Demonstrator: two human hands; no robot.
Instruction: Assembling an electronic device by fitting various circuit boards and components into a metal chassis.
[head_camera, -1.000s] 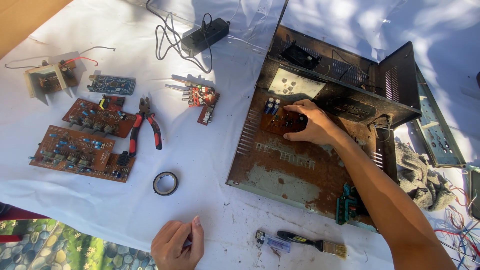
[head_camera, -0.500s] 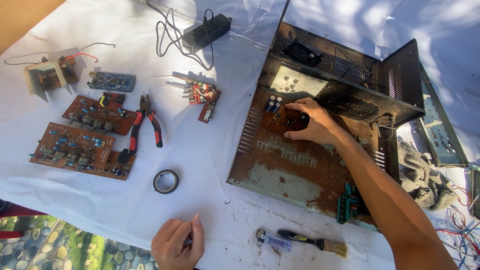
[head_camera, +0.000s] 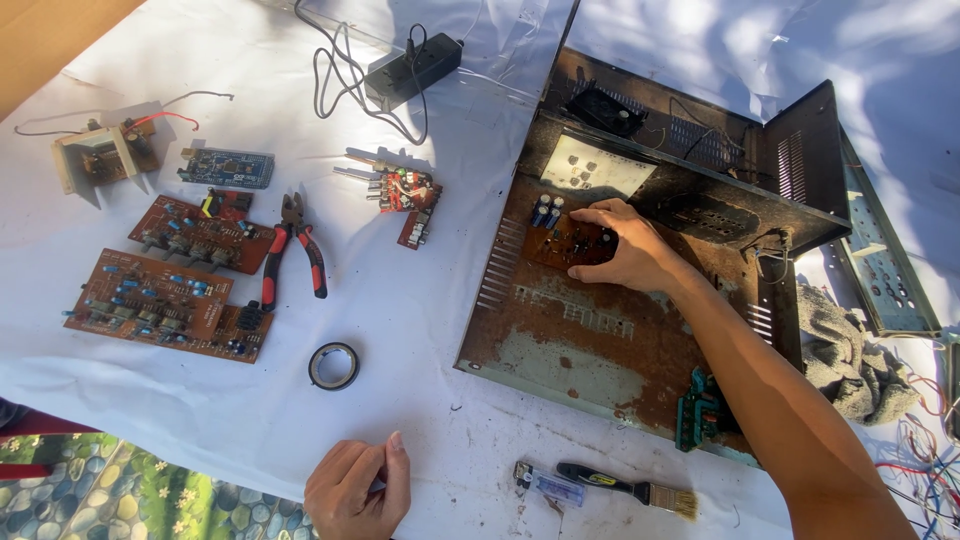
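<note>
right hand (head_camera: 625, 255) grips small board (head_camera: 565, 243) inside rusty chassis (head_camera: 590, 340); left hand (head_camera: 355, 490) curled, empty, at cloth edge.

Open white cloth (head_camera: 420, 300) lies between pliers (head_camera: 292, 255) and rusty chassis (head_camera: 600, 330) — only a tape roll (head_camera: 333, 365) interrupts.

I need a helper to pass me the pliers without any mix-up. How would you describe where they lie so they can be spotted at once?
On the white sheet, look left of the rusty metal chassis where the right hand rests. The pliers lie just right of the two brown circuit boards, above the roll of black tape. They alone have red and black handles.
</note>
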